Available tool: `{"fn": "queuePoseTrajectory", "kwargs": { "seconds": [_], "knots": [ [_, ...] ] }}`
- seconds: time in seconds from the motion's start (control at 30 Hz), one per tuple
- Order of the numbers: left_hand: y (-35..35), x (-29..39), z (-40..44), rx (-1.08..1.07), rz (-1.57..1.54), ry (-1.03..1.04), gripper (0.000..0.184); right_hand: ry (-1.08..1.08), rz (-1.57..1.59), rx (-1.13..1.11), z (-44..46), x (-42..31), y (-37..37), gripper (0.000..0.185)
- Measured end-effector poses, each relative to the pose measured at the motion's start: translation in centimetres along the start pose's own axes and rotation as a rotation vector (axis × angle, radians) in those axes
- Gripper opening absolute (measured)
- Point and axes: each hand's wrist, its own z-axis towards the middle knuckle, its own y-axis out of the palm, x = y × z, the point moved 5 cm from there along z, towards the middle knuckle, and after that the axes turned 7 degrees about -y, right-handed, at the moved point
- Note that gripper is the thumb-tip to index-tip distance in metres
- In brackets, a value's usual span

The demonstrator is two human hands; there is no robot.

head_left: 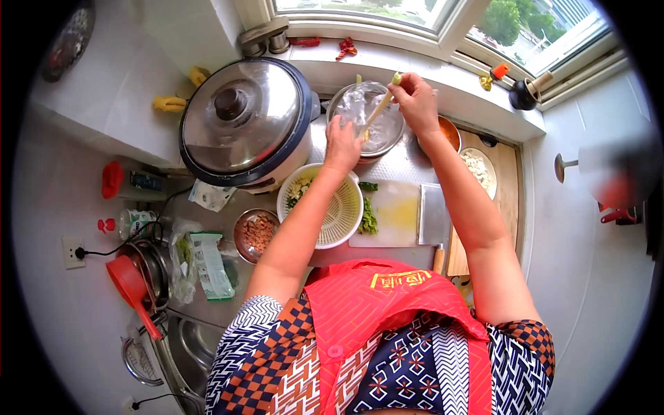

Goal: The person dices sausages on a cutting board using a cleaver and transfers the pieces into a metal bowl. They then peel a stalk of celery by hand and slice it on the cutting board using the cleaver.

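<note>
Over a metal pot (397,144) by the window, a slim pale stick with a green end (377,111) slants between my hands. My right hand (418,104) pinches its upper, green end. My left hand (342,146) is closed around the lower end, its grip partly hidden. Whether the green bit is part of the stick is unclear. Crumpled clear plastic (353,104) lies in the pot. Below my left forearm stands a white colander (342,214) with pale and green chopped pieces at one side.
A large lidded cooker (242,114) stands left of the pot. Chopped greens (368,220) and a cleaver (430,214) lie on the cutting board (394,207). A bowl of minced meat (257,234) is at left; a plate of white pieces (478,169) and an orange-filled bowl (451,133) are at right.
</note>
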Motion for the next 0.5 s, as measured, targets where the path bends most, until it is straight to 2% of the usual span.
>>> {"fn": "queuePoseTrajectory", "kwargs": {
  "seconds": [0.03, 0.13, 0.27, 0.4, 0.5],
  "knots": [
    [-0.5, 0.1, 0.0, 0.056, -0.05, 0.034, 0.047, -0.03, 0.035, 0.043, -0.7, -1.6, -1.1, 0.015],
    [-2.2, 1.2, -0.2, 0.046, -0.216, -0.043, 0.046, -0.096, 0.027, 0.15, -2.3, -5.0, -4.8, 0.014],
    [-5.2, 7.8, -2.3, 0.264, -0.149, 0.246, 0.036, -0.049, 0.139, 0.173, -5.2, -5.7, -9.0, 0.013],
    [-2.9, 15.6, -5.7, -0.038, -0.495, 0.195, 0.031, 0.078, 0.316, 0.138, -10.7, -2.2, -10.8, 0.013],
    [0.9, 17.7, -9.1, -0.169, -0.495, 0.247, 0.027, 0.287, 0.456, 0.17, -16.2, 1.4, -11.0, 0.013]
  ]
}}
